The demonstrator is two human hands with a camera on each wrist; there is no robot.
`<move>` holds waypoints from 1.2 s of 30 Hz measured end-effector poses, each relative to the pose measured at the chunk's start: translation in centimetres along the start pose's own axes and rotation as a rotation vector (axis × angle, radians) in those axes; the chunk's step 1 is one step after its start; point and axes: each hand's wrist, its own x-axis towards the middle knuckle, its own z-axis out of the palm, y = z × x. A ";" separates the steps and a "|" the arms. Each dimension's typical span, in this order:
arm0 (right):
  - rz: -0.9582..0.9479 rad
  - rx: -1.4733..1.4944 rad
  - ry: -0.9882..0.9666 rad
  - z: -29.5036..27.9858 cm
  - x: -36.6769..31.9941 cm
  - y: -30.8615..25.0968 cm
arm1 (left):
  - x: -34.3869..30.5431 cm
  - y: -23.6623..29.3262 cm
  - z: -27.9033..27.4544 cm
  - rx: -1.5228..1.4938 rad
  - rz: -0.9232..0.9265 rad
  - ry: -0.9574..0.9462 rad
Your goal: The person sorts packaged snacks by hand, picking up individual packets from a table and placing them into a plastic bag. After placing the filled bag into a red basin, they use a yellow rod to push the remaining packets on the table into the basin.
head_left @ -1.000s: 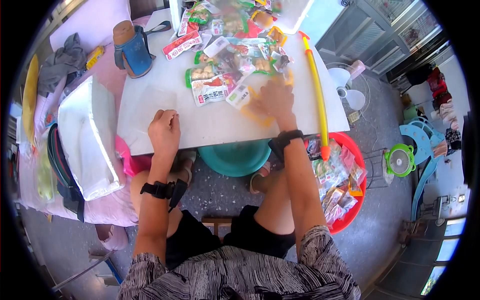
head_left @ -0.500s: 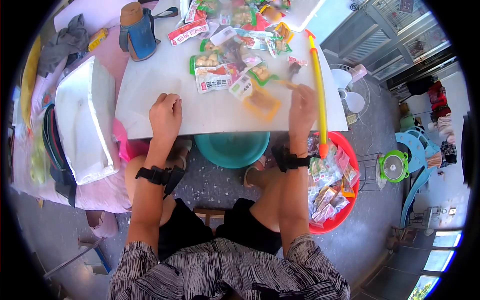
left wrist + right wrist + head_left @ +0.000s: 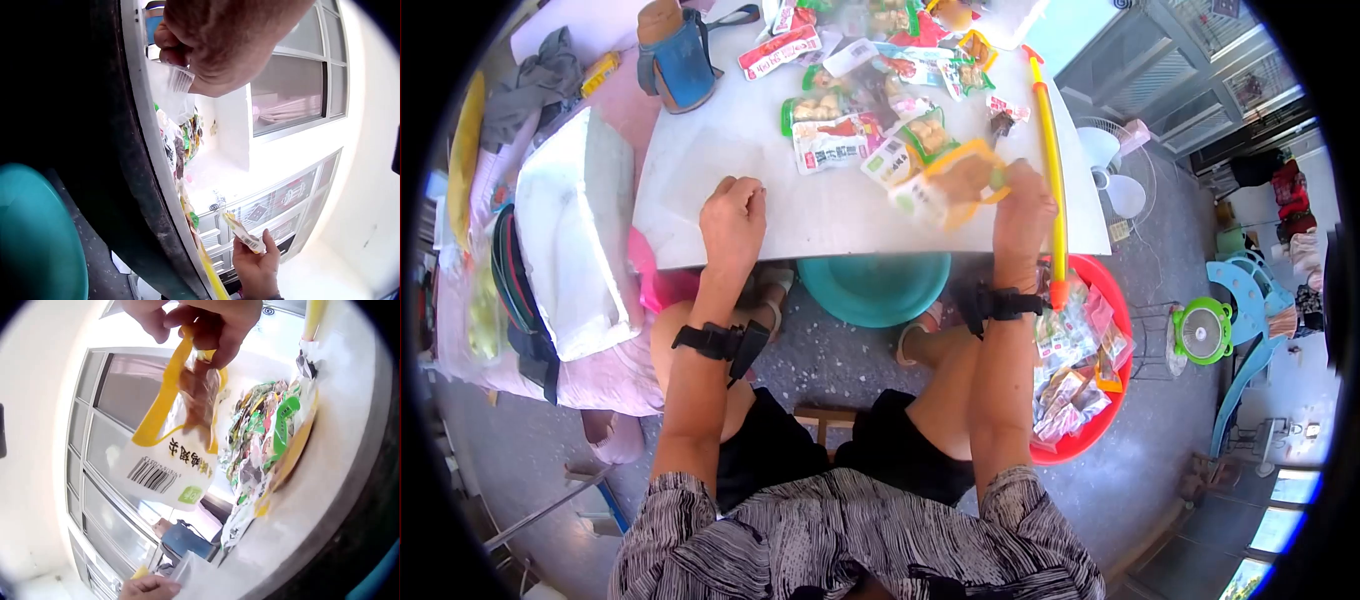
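Between thumb and fingers my right hand (image 3: 1025, 212) pinches one end of a yellow-edged snack packet (image 3: 181, 431), a white-labelled clear pouch with brown food inside. The packet hangs above the near right part of the table (image 3: 820, 225), its barcode showing in the right wrist view. My left hand (image 3: 733, 222) is at the table's left front, fingers curled, pinching a clear plastic bag (image 3: 172, 84). That bag spreads over the tabletop beyond the hand in the head view. Beside the right hand lies a yellow tube with orange ends (image 3: 1048, 165).
Several snack packets (image 3: 835, 140) are heaped at the table's middle and back. A blue bottle (image 3: 678, 70) stands back left. Below the right edge sits a red basin (image 3: 1122, 340) of packets; a teal basin (image 3: 875, 290) is under the front edge. A white foam box (image 3: 575, 240) is at left.
My right hand has moved right from the packets and now holds up the yellow-edged one, turned to hang leftward. The left hand stays nearly in place.
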 end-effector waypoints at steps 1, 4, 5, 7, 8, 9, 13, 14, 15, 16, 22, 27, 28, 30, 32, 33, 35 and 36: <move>-0.009 -0.062 -0.086 0.1 0.1 0.8 | 0.0 -0.1 0.0 0.005 0.005 0.001; 0.078 -0.249 -0.297 1.9 -0.9 1.5 | -0.1 -0.2 0.0 0.008 0.002 0.003; 0.121 -0.275 -0.418 2.3 -1.3 1.6 | -0.1 -0.2 0.0 -0.002 -0.009 0.002; 0.104 -0.365 -0.586 3.9 -1.9 2.1 | -0.2 0.0 -0.1 -0.014 -0.032 -0.016; 0.045 -0.428 -0.629 4.9 -2.3 2.6 | -0.2 0.1 -0.1 -0.010 -0.027 -0.017; -0.012 -0.491 -0.671 5.6 -2.6 3.0 | -0.2 0.1 0.0 -0.006 -0.025 -0.023; -0.534 -0.837 -0.461 7.3 -3.3 4.0 | -0.5 -0.4 0.3 0.013 -0.016 -0.036; -0.422 -0.974 -0.416 7.2 -3.8 4.0 | -0.4 -0.5 0.4 0.018 -0.008 -0.027; -0.310 -1.110 -0.371 6.8 -4.1 3.8 | -0.4 -0.5 0.4 0.017 0.017 -0.011; -0.195 -1.246 -0.323 6.3 -4.6 3.5 | -0.4 -0.4 0.4 0.015 0.015 -0.010; -0.360 -1.523 -0.517 8.0 -8.5 5.2 | -0.4 -0.2 0.3 0.011 -0.001 -0.010; -0.394 -1.411 -0.496 8.4 -8.2 7.0 | -0.5 -0.2 0.3 0.030 -0.003 -0.006; -0.403 -1.346 -0.504 7.9 -7.8 7.6 | -0.5 -0.2 0.3 0.024 -0.002 -0.001; -0.265 -1.153 -0.491 7.6 -7.4 7.3 | -0.5 -0.2 0.4 0.009 0.000 0.006; 0.018 -0.892 -0.448 8.3 -7.5 4.4 | -0.4 -0.1 0.4 0.019 -0.005 0.004; 0.047 -0.799 -0.444 8.5 -7.6 3.4 | -0.4 -0.1 0.3 0.024 -0.011 0.005; 0.107 -0.616 -0.439 8.5 -7.6 2.2 | -0.4 0.0 0.2 0.028 -0.005 0.012; 0.125 -0.627 -0.466 8.2 -7.5 2.2 | -0.4 0.0 0.2 0.030 0.000 0.014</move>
